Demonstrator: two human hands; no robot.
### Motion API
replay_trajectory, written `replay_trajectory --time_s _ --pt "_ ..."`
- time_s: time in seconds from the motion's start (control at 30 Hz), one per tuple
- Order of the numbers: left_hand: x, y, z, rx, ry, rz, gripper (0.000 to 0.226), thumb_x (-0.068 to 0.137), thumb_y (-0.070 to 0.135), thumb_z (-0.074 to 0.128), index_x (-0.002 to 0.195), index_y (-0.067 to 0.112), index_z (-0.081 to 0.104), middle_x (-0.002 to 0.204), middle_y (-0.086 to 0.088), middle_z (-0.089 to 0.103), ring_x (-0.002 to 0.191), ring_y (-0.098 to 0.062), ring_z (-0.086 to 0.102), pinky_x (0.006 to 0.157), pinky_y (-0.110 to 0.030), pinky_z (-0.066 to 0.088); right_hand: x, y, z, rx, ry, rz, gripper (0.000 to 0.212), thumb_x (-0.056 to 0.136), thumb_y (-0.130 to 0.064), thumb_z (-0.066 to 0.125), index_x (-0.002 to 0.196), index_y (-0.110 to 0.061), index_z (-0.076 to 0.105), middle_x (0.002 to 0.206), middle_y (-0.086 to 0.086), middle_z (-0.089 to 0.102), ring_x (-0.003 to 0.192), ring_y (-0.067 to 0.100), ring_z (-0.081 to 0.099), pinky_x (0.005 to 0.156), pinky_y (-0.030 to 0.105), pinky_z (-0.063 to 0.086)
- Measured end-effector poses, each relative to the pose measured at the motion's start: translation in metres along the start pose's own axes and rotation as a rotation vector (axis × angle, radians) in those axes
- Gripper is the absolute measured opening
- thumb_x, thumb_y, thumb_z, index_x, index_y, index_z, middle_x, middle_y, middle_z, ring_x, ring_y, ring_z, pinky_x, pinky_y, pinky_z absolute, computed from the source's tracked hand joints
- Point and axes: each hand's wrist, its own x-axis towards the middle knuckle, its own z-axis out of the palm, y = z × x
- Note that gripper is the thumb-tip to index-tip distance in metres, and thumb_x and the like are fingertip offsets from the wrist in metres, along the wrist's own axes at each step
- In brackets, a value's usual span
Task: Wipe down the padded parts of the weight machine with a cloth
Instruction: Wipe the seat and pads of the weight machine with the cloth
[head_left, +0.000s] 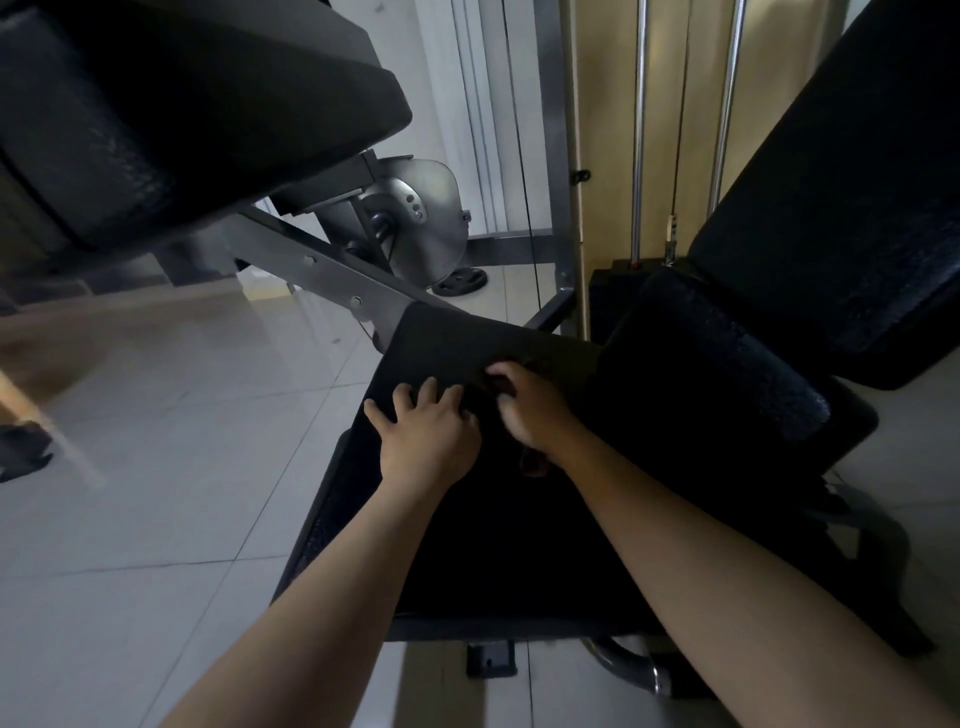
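A black padded seat (498, 551) of the weight machine fills the lower middle of the head view. A dark cloth (452, 338) lies spread over its far end. My left hand (423, 434) rests flat on the cloth near the seat's left edge, fingers apart. My right hand (530, 408) is curled beside it, fingers bunched on a dark fold of the cloth; a brownish bit of cloth (535, 462) shows under the wrist. A black back pad (841, 208) rises at the right, with a black roller pad (727, 364) below it. Another black pad (182, 104) hangs at the upper left.
A grey steel frame bar (332, 275) runs diagonally from the upper-left pad toward the seat, with a metal cam disc (421, 218) behind it. Chrome guide rods (638, 130) and a weight stack (618, 291) stand at the back. Pale tiled floor (156, 467) lies to the left.
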Motion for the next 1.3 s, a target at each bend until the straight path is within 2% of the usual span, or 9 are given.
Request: replay_trajectory --time_s 0.17,0.37,0.47,0.6,0.7,0.83,1.03,1.2,1.3 --pt "-0.001 -0.002 -0.001 -0.026 0.046 -0.014 0.048 0.102 0.041 0.027 0.147 0.032 0.040 0.160 0.000 0.030 0.149 -0.031 0.015 0.117 -0.066 0.002 0.002 -0.008 0.007 -0.097 -0.064 -0.189 0.040 0.099 -0.006 0.044 0.138 -0.016 0.052 0.142 0.008 0.050 0.129 0.022 0.049 0.105 0.029 0.036" --pt "0.002 -0.005 0.001 -0.026 0.032 -0.013 0.050 0.102 0.042 0.031 0.149 0.031 0.038 0.161 0.001 0.029 0.149 -0.030 0.015 0.117 -0.064 0.003 0.025 0.036 -0.010 -0.274 0.197 0.167 0.046 0.095 -0.004 0.051 0.140 -0.013 0.049 0.147 0.013 0.043 0.135 0.032 0.041 0.111 0.042 0.038" --pt "0.006 -0.008 -0.003 -0.015 0.012 0.002 0.049 0.102 0.040 0.033 0.149 0.032 0.039 0.160 0.001 0.030 0.148 -0.031 0.017 0.117 -0.061 0.008 0.030 0.014 -0.001 -0.314 0.186 0.213 0.047 0.093 -0.010 0.054 0.140 -0.015 0.048 0.145 0.012 0.044 0.134 0.033 0.041 0.108 0.046 0.041" --pt "0.019 -0.027 -0.018 -0.007 0.055 -0.015 0.048 0.100 0.032 0.038 0.147 0.030 0.046 0.155 -0.001 0.041 0.142 -0.032 0.029 0.114 -0.046 0.024 0.037 -0.034 0.017 0.110 -0.090 -0.001 0.052 0.097 -0.007 0.045 0.147 -0.025 0.044 0.150 0.006 0.044 0.135 0.025 0.044 0.107 0.032 0.037" --pt "0.030 -0.042 -0.022 -0.080 0.068 -0.134 0.050 0.096 0.028 0.040 0.145 0.028 0.047 0.150 -0.007 0.043 0.135 -0.037 0.036 0.108 -0.048 0.035 0.039 -0.053 0.030 0.196 -0.272 -0.178 0.054 0.093 -0.004 0.048 0.140 -0.029 0.053 0.145 0.003 0.051 0.130 0.019 0.049 0.102 0.022 0.035" --pt "0.034 -0.046 -0.018 -0.149 0.060 -0.150 0.045 0.096 0.030 0.039 0.140 0.028 0.049 0.141 -0.009 0.050 0.122 -0.038 0.047 0.100 -0.049 0.044 0.062 -0.039 0.027 0.049 -0.225 -0.222 0.047 0.097 -0.009 0.048 0.142 -0.024 0.052 0.146 0.004 0.051 0.133 0.021 0.048 0.106 0.022 0.034" --pt "0.041 -0.047 -0.015 -0.181 0.038 -0.172 0.051 0.099 0.031 0.035 0.150 0.029 0.040 0.149 -0.005 0.041 0.132 -0.035 0.038 0.106 -0.051 0.039 0.095 -0.019 0.020 -0.052 0.040 -0.022 0.047 0.100 -0.006 0.043 0.146 -0.014 0.045 0.150 0.012 0.043 0.136 0.029 0.043 0.112 0.037 0.035" --pt "0.058 -0.045 -0.015 -0.200 0.027 -0.200 0.051 0.096 0.027 0.034 0.147 0.027 0.042 0.148 -0.005 0.043 0.128 -0.036 0.040 0.104 -0.052 0.039 0.091 -0.060 0.041 0.052 -0.201 -0.279 0.043 0.097 -0.011 0.047 0.138 -0.021 0.057 0.144 0.005 0.054 0.133 0.021 0.048 0.112 0.029 0.034" --pt "0.067 -0.044 -0.016 -0.195 0.011 -0.219 0.048 0.097 0.026 0.034 0.143 0.021 0.043 0.147 -0.007 0.046 0.127 -0.036 0.042 0.102 -0.052 0.040 0.102 -0.068 0.054 -0.031 -0.245 -0.374 0.042 0.101 -0.015 0.044 0.142 -0.020 0.053 0.148 0.005 0.050 0.136 0.022 0.045 0.115 0.034 0.032"
